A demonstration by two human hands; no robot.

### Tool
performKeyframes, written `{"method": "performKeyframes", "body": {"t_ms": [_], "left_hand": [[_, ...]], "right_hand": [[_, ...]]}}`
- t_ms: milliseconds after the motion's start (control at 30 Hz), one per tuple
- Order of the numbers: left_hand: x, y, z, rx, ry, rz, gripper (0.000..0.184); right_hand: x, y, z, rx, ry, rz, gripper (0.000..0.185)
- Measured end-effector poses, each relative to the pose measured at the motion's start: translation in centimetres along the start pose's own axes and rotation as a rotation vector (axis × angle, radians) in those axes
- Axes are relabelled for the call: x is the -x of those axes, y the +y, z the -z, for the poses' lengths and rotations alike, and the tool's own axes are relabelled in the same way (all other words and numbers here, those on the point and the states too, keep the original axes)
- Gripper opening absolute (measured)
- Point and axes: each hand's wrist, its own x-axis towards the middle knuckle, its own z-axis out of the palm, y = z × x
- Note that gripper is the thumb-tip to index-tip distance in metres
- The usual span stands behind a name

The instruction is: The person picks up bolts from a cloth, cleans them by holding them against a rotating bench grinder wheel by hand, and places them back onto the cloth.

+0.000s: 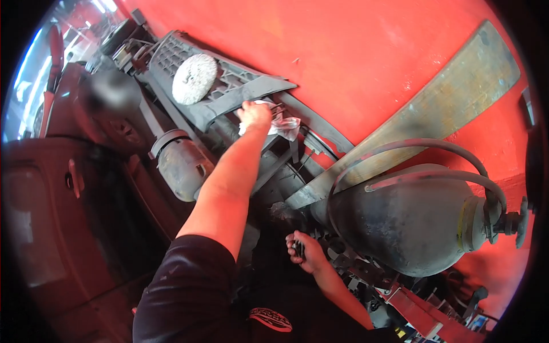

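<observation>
My left arm reaches out to a crumpled white cloth or plastic bag (290, 129) on the grey ledge by the wall. The fingers of my left hand (255, 116) are closed at its edge, beside some thin dark pieces I cannot make out. Just beyond this hand lies a grey grille panel (246, 94) with a round white fluffy polishing pad (195, 79) resting on it. Close to my body, my right hand (307, 253) is wrapped round a small dark object (298, 248), mostly hidden by the fingers.
A large dark gas cylinder (400, 220) with a looped hose (400, 146) lies to the right, near a long worn board (423, 108) against the red wall (343, 51). Left are a metal canister (182, 166) and a dark car (74, 228). Cluttered parts (412, 308) fill the lower right.
</observation>
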Motion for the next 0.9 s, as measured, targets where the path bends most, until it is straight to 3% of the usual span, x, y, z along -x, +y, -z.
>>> {"method": "performKeyframes", "body": {"t_ms": [100,267,433,500,567,700,767,800,900], "left_hand": [[-1.3,-0.7,-1.1,-0.104,-0.039,-0.025,0.030],[-2.1,-1.0,-1.0,-0.062,-0.128,-0.032,0.030],[-2.9,-1.8,5.4,0.042,0.082,-0.020,0.027],[-2.2,-1.6,9.5,0.190,0.179,-0.132,0.031],[0.3,-0.6,13.8,0.266,0.252,-0.282,0.036],[18.1,2.2,20.9,0.666,0.477,-0.303,0.030],[25.2,1.0,19.8,0.750,0.443,-0.360,0.023],[26.4,-0.1,16.5,0.817,0.536,-0.472,0.022],[31.2,-2.9,11.6,0.887,0.146,-0.386,0.030]], "right_hand": [[1.1,0.6,0.4,0.087,0.045,0.024,0.019],[2.2,0.5,-0.4,0.200,0.044,0.097,0.024],[1.9,-2.0,-1.9,0.298,-0.014,0.178,0.045],[1.4,-3.1,-2.4,0.295,-0.057,0.179,0.052],[0.6,-4.7,-3.4,0.290,-0.112,0.172,0.055],[-0.5,-6.5,-4.8,0.232,-0.340,0.193,0.059],[-0.9,-7.4,-4.9,0.191,-0.530,0.082,0.061],[-0.9,-7.7,-5.2,0.167,-0.617,0.035,0.062],[-0.5,-8.2,-6.2,0.244,-0.699,-0.115,0.071]]}}
